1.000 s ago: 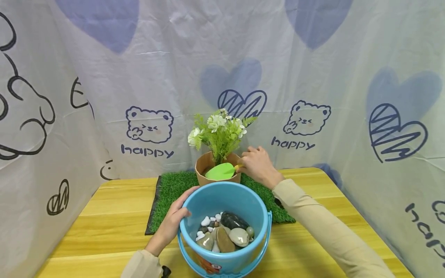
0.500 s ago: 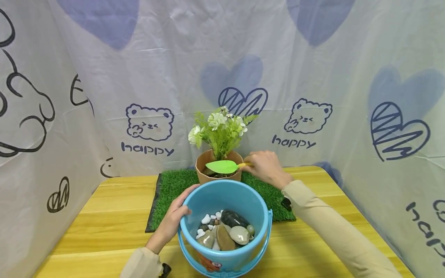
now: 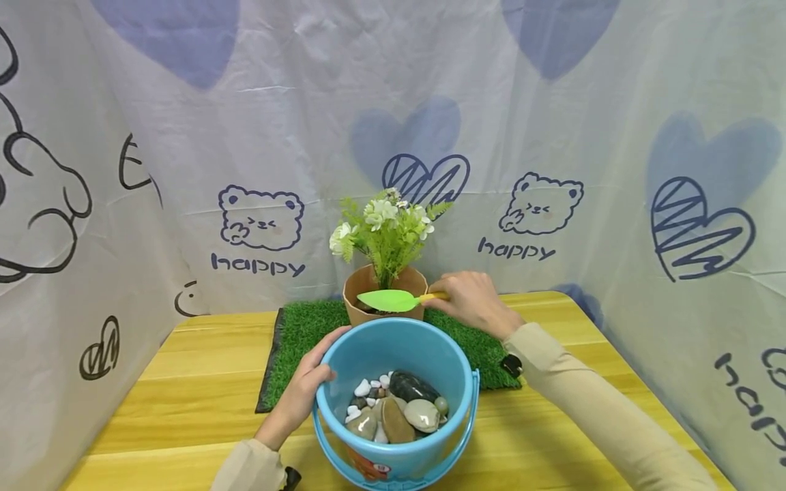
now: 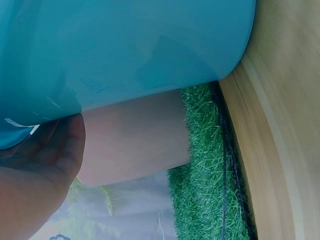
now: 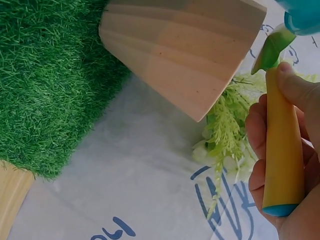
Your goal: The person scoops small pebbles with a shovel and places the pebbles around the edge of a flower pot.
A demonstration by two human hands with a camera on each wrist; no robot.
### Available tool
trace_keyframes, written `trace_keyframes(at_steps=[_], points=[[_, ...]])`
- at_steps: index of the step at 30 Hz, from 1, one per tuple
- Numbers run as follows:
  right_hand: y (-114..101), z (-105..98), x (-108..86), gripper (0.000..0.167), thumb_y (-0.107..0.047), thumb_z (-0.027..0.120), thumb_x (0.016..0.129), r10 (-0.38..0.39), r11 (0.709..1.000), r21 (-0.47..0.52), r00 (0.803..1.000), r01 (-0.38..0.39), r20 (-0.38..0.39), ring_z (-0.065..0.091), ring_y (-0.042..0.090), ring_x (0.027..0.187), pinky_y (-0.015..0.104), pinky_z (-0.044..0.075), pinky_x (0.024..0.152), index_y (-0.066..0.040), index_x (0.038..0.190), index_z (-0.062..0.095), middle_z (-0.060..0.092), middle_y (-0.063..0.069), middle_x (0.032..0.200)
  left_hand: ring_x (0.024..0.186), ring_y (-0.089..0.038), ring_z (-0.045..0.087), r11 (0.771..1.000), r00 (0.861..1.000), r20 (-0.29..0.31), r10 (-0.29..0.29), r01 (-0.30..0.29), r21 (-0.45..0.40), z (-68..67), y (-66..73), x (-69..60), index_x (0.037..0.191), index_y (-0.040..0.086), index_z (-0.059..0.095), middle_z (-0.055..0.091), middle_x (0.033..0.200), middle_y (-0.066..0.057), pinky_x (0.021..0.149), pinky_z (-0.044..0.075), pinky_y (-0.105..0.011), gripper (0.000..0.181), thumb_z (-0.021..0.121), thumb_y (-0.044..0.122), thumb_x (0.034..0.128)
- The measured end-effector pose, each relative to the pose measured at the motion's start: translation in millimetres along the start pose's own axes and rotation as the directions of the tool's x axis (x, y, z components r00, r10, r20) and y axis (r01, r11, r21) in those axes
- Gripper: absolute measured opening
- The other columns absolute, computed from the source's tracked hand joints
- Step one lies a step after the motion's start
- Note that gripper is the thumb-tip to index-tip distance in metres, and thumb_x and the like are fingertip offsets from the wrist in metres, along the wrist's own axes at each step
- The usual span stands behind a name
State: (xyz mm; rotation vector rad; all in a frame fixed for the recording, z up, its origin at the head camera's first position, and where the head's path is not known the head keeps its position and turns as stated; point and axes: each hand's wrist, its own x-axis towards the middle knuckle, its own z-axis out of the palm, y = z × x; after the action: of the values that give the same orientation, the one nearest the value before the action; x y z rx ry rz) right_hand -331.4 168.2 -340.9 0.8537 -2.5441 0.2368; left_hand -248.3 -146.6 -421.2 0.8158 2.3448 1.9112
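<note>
My right hand point(image 3: 469, 298) grips the yellow handle point(image 5: 284, 150) of a small garden trowel, fingers and thumb curled round it. Its green blade point(image 3: 388, 300) points left over the near rim of a tan flowerpot point(image 3: 362, 315), which holds a white-flowered plant point(image 3: 387, 225). A light blue bucket point(image 3: 334, 354) stands in front of the pot. On the bucket's left rim is my left hand point(image 3: 303, 389), thumb over the inside and fingers along the outside. Inside the bucket lie stones point(image 3: 398, 421), large and small, including white pebbles.
The pot stands on a green turf mat point(image 3: 301, 334) on a wooden table point(image 3: 178, 389). Patterned cloth point(image 3: 264, 136) hangs behind and at both sides. The bucket's handle point(image 3: 473, 416) hangs down around its front.
The trowel has turned from a tilted blade low in the pot to a flatter one above the rim. My right hand shifted right and slightly down; my left hand stayed on the bucket.
</note>
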Motion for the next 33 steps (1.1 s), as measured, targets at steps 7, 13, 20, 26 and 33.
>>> trace_keyframes(at_steps=[7, 13, 20, 26, 33], points=[[-5, -4, -5.4, 0.028, -0.045, 0.066, 0.089, -0.031, 1.000, 0.001, 0.999, 0.031, -0.036, 0.042, 0.002, 0.050, 0.020, 0.034, 0.044, -0.022, 0.096, 0.079, 0.063, -0.010, 0.071, 0.124, -0.044, 0.053, 1.000, 1.000, -0.004, -0.005, 0.005, 0.001, 0.9, 0.4, 0.5, 0.151, 0.022, 0.036, 0.044, 0.148, -0.019, 0.091, 0.051, -0.047, 0.072, 0.038, 0.005, 0.0814], [-11, -7, -11.1, 0.023, -0.042, 0.068, 0.088, -0.057, 0.998, 0.008, 0.997, 0.058, -0.060, 0.042, 0.000, 0.050, 0.019, 0.034, 0.044, -0.023, 0.094, 0.079, 0.063, -0.011, 0.070, 0.126, -0.043, 0.051, 0.999, 0.999, -0.017, -0.036, 0.035, -0.006, 0.8, 1.6, 1.1, 0.150, 0.023, 0.037, 0.043, 0.150, -0.017, 0.091, 0.051, -0.045, 0.072, 0.038, 0.006, 0.0808], [-16, -13, -18.0, 0.018, -0.041, 0.069, 0.087, -0.097, 0.995, 0.027, 0.991, 0.100, -0.093, 0.041, -0.001, 0.051, 0.018, 0.033, 0.045, -0.025, 0.088, 0.078, 0.058, -0.014, 0.066, 0.126, -0.044, 0.050, 1.000, 0.999, -0.016, -0.031, 0.030, -0.005, 1.2, 2.0, 1.2, 0.151, 0.022, 0.036, 0.041, 0.151, -0.018, 0.091, 0.050, -0.044, 0.073, 0.038, 0.006, 0.0801], [-20, -18, -25.4, 0.019, -0.041, 0.068, 0.088, -0.146, 0.988, 0.026, 0.983, 0.150, -0.114, 0.041, -0.002, 0.051, 0.017, 0.031, 0.045, -0.025, 0.084, 0.076, 0.062, -0.013, 0.068, 0.128, -0.045, 0.049, 1.000, 1.000, -0.010, -0.028, 0.028, -0.006, 0.8, 1.9, 0.8, 0.152, 0.022, 0.034, 0.038, 0.153, -0.017, 0.093, 0.050, -0.047, 0.073, 0.037, 0.005, 0.0806], [-24, -23, -35.0, 0.018, -0.040, 0.068, 0.088, -0.175, 0.983, 0.044, 0.978, 0.181, -0.116, 0.040, -0.004, 0.049, 0.016, 0.029, 0.043, -0.025, 0.085, 0.076, 0.066, -0.012, 0.071, 0.129, -0.044, 0.048, 1.000, 1.000, -0.004, -0.013, 0.013, -0.001, 1.4, 1.4, 1.7, 0.153, 0.016, 0.033, 0.037, 0.154, -0.015, 0.094, 0.050, -0.047, 0.073, 0.037, 0.005, 0.0810]])
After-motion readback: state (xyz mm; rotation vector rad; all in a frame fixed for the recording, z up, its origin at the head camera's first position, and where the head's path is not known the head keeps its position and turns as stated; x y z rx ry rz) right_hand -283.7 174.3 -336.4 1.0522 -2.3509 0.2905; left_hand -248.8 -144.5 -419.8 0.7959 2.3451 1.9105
